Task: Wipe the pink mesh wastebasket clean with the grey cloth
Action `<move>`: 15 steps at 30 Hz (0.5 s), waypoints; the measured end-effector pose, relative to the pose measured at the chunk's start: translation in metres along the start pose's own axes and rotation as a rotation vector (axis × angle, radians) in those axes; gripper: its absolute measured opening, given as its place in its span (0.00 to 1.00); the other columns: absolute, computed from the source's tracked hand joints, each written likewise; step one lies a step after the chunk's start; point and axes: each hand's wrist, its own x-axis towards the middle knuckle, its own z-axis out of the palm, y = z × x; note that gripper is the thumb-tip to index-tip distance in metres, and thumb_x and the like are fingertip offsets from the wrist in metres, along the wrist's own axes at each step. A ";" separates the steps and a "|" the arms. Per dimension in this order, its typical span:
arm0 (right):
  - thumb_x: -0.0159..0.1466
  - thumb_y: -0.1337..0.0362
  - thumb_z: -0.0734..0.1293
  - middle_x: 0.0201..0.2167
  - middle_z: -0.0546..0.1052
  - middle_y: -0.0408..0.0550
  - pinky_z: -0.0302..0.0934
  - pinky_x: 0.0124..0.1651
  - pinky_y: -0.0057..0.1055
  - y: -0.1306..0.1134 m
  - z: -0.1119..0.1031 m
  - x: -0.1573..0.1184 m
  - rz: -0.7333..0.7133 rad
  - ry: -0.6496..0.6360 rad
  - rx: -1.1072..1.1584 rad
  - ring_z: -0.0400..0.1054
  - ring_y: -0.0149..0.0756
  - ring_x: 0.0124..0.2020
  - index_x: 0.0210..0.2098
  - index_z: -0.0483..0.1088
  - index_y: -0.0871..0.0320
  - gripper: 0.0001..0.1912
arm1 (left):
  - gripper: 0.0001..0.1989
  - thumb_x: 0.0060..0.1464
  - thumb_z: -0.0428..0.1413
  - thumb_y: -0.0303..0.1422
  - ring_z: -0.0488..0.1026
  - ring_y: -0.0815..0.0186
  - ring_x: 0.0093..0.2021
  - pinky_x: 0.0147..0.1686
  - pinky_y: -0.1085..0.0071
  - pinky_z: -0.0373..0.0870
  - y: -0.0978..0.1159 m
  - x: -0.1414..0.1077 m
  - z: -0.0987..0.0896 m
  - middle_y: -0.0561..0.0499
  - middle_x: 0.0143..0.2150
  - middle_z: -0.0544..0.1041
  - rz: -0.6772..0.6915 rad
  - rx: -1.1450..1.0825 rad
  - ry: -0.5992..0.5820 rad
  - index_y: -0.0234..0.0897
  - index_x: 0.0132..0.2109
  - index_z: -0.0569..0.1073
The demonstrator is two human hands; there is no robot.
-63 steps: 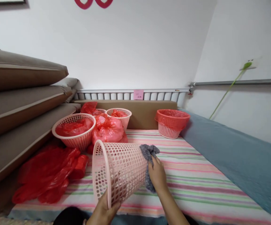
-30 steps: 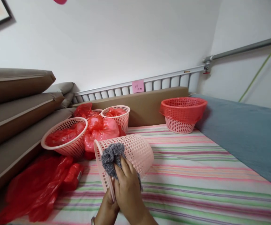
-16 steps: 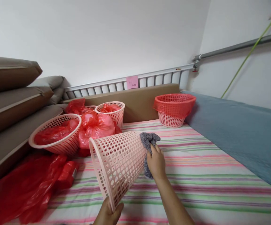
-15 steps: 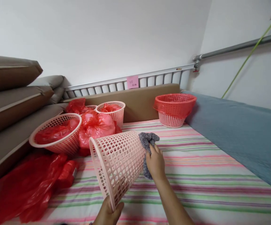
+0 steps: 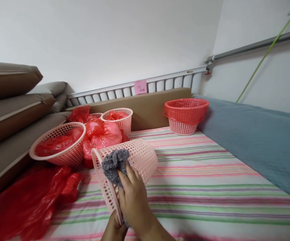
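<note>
A pink perforated plastic basket (image 5: 142,155) lies on its side above the striped sheet, its wide mouth facing left toward me. My left hand (image 5: 114,229) is closed round the near part of its rim; my right forearm and hand partly hide those fingers. My right hand (image 5: 133,197) presses a grey cloth (image 5: 116,164) against the basket's outer side, close to the rim. Its fingers are bent over the cloth.
Pink baskets (image 5: 57,157) with red bags inside stand at left, beside a filled red bag (image 5: 102,135). Loose red plastic bags (image 5: 29,201) lie front left. A basket with a red liner (image 5: 186,112) stands back right. Grey cushions (image 5: 11,103) are stacked left; a radiator (image 5: 160,85) runs behind.
My right hand has moved the grey cloth left along the basket, from its base end to near the rim. My left hand still holds the rim.
</note>
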 end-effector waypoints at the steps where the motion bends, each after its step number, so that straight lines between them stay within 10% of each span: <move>1: 0.54 0.75 0.59 0.59 0.61 0.53 0.55 0.57 0.46 0.014 -0.001 0.004 0.022 0.004 -0.033 0.56 0.45 0.56 0.55 0.64 0.56 0.28 | 0.23 0.50 0.58 0.41 0.65 0.50 0.58 0.59 0.56 0.58 -0.002 -0.001 -0.003 0.47 0.56 0.73 0.020 0.045 -0.013 0.42 0.53 0.73; 8: 0.59 0.71 0.55 0.53 0.68 0.57 0.58 0.53 0.42 0.141 -0.016 0.021 0.393 0.132 -0.248 0.61 0.45 0.51 0.54 0.66 0.61 0.24 | 0.21 0.52 0.56 0.42 0.64 0.51 0.60 0.61 0.54 0.53 -0.037 -0.015 -0.023 0.46 0.56 0.73 -0.012 0.279 -0.006 0.45 0.53 0.73; 15: 0.60 0.68 0.55 0.55 0.66 0.56 0.57 0.54 0.41 0.144 -0.009 0.014 0.365 0.125 -0.220 0.60 0.46 0.52 0.54 0.65 0.62 0.23 | 0.27 0.49 0.60 0.39 0.63 0.52 0.60 0.61 0.56 0.55 0.030 -0.012 -0.018 0.44 0.59 0.69 -0.060 0.030 0.039 0.43 0.57 0.68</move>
